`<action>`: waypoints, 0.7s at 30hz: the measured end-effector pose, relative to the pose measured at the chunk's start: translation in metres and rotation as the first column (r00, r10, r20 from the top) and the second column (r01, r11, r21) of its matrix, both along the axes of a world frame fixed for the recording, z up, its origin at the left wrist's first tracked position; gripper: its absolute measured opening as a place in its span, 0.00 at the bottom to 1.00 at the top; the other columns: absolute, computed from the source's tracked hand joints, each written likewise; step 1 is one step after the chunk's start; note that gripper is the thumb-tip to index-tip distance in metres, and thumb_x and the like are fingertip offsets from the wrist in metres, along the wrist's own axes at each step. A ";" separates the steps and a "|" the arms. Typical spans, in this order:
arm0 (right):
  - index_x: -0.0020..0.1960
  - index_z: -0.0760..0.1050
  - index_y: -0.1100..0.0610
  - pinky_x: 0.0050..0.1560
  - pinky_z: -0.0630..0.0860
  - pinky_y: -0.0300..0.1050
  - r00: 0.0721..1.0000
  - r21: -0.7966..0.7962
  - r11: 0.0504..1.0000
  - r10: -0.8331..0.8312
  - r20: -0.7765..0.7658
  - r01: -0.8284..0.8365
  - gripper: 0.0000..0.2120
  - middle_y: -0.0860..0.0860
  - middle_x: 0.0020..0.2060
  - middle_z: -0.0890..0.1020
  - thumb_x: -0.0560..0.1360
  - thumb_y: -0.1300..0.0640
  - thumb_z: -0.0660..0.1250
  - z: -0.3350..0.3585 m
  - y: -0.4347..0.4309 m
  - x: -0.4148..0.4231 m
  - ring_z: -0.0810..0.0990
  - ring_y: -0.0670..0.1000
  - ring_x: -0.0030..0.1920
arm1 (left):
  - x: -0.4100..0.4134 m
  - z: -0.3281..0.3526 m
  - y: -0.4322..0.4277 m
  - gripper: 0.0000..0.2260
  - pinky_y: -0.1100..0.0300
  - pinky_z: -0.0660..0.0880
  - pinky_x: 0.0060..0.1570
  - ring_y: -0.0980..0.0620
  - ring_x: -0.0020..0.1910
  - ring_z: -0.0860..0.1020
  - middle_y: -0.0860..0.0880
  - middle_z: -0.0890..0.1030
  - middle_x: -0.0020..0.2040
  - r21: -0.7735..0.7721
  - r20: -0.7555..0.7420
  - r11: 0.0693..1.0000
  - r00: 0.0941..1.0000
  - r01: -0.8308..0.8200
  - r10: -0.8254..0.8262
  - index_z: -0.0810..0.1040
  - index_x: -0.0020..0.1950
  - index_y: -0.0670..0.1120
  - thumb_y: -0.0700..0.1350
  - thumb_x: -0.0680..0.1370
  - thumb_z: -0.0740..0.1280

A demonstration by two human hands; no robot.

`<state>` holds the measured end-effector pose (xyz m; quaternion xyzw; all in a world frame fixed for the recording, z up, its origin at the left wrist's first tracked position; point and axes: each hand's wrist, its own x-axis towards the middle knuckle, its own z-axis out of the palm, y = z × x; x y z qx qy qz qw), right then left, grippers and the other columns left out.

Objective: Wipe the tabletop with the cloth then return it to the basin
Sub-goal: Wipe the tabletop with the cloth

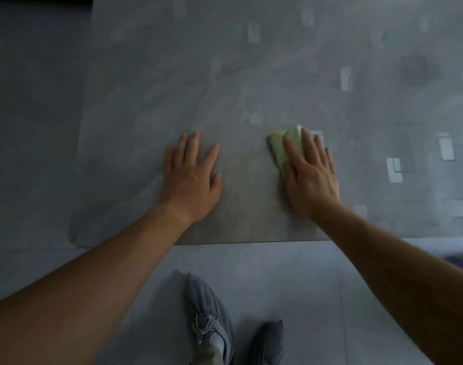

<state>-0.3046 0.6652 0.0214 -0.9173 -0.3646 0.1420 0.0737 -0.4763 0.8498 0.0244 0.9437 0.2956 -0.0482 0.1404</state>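
Wiping step, I judge: the right grip [310, 177], fingers flat, presses the green cloth [279, 146] onto the bench [225, 75] at centre frame. The left grip [191, 177] rests flat, empty. Next likely calls for sweeping further areas; no basin in view.

Dim, bluish light; the whole view is soft with blur, pale glare patches dot the worktop [277, 61], edges bend.
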 end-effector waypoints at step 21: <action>0.80 0.53 0.42 0.79 0.43 0.57 0.982 0.048 0.981 0.187 -0.015 -0.186 0.26 0.53 0.81 0.50 0.82 0.41 0.49 -0.003 0.018 -0.114 0.45 0.60 0.80 | -0.043 0.014 0.013 0.20 0.44 0.63 0.70 0.36 0.69 0.68 0.35 0.69 0.70 -0.120 0.244 0.991 0.966 -0.061 0.089 0.71 0.69 0.38 0.38 0.77 0.59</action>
